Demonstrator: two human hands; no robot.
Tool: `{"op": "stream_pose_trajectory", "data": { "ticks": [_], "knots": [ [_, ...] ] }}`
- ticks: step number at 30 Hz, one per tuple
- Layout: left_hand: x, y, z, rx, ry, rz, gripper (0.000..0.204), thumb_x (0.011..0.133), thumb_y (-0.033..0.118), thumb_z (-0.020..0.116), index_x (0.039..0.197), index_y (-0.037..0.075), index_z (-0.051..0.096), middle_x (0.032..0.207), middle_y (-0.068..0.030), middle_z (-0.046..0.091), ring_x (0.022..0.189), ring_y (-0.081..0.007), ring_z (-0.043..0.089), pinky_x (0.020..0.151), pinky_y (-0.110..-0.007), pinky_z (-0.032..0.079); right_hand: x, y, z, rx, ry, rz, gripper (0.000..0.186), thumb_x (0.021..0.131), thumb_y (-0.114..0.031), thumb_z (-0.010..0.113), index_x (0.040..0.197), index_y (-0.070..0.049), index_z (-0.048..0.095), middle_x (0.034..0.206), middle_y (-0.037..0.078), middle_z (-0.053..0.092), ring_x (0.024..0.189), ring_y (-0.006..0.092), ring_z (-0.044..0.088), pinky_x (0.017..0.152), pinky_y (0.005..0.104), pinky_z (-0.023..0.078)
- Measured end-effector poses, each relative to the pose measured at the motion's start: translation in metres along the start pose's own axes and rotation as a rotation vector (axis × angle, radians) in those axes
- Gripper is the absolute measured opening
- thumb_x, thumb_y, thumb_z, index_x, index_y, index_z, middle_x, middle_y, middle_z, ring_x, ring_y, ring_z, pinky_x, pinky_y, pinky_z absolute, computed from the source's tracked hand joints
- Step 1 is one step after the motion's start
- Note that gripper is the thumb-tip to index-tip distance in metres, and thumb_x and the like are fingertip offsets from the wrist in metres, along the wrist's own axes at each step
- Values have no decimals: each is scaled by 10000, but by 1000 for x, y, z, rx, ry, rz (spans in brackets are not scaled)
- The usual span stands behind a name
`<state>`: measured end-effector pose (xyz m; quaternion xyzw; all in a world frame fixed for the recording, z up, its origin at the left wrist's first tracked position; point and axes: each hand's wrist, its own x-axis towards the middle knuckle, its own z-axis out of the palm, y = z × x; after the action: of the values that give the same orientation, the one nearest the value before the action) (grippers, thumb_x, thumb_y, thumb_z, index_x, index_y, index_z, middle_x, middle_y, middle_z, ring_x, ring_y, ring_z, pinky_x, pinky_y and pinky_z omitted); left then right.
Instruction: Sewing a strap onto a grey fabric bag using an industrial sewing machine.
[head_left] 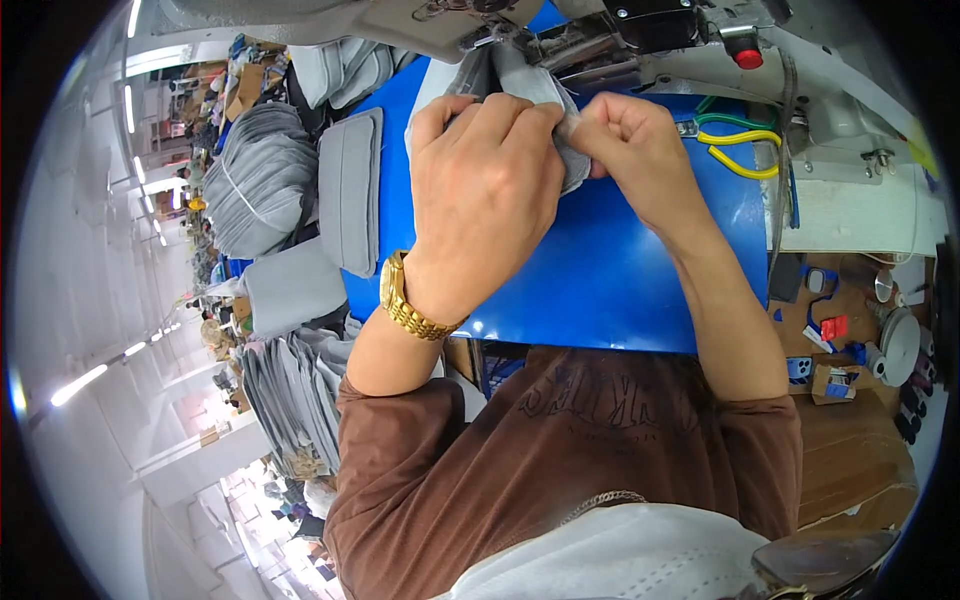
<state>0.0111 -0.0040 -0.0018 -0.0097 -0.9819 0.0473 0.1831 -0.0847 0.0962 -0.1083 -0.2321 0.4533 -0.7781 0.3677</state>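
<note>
A grey fabric piece (pixel 574 168) lies under the sewing machine (pixel 640 45) and stretches toward me over the blue work surface (pixel 620 290). My left hand (pixel 488 175), with a gold watch on its wrist, rests on the fabric, fingers curled down and gripping it. Its fingertips are partly hidden behind the knuckles. At the fabric's right edge, my right hand (pixel 632 145) is closed, thumb and forefinger pinching that edge. The needle area is mostly hidden by machine parts and cloth.
Scissors with yellow and green handles (pixel 745 140) lie right of my right hand. To the left sit a stack of flat grey pieces (pixel 350 190), a tied grey bundle (pixel 255 180) and more stacked cloth (pixel 290 395). A red button (pixel 747 59) shows on the machine.
</note>
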Motion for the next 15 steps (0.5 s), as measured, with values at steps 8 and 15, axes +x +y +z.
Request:
{"op": "stream_pose_trajectory", "data": {
  "ticks": [8,15],
  "knots": [
    [-7,2,-2,73,95,46,102,747,102,674,843,70,679,750,-58,572,792,-245,576,921,-438,404,-23,28,20,-187,22,126,287,879,-240,703,767,24,695,687,115,700,577,123,653,542,286,500],
    [-1,-2,3,77,72,30,90,759,135,711,833,88,694,756,-40,605,766,-242,581,822,-393,401,-13,21,28,-287,65,-33,253,915,-174,649,816,55,684,687,94,685,649,136,661,561,297,482]
  ]
}}
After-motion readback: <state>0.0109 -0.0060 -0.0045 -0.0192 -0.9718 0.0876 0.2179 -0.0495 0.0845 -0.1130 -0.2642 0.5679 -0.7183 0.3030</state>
